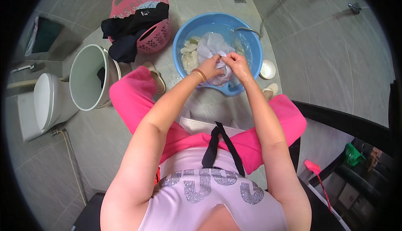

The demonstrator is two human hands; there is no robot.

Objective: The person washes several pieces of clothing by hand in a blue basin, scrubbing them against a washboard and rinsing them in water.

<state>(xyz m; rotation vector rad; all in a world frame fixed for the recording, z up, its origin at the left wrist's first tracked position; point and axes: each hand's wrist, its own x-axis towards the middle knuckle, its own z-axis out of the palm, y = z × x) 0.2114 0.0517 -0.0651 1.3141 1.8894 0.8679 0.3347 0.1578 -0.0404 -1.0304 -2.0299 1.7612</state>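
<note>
A blue plastic basin (181, 32) of water stands on the tiled floor in front of me. Over it, a wet pale lilac garment (212, 46) bunches up between my hands, its lower part in the basin. My left hand (210, 68), with a bangle at the wrist, grips the cloth from the left. Close beside it, my right hand (237, 67) pinches the same cloth. A cream-coloured wet cloth (189, 56) lies at the basin's left side. A grey hose (248, 29) hangs over the right rim, its end inside the basin.
A pink laundry basket (157, 36) holding dark clothes (140, 23) stands at the back left. Left of my knee is a pale bucket (86, 78), beside a white toilet (44, 101). A small white bowl (268, 69) sits right of the basin, near a tiled wall (322, 51).
</note>
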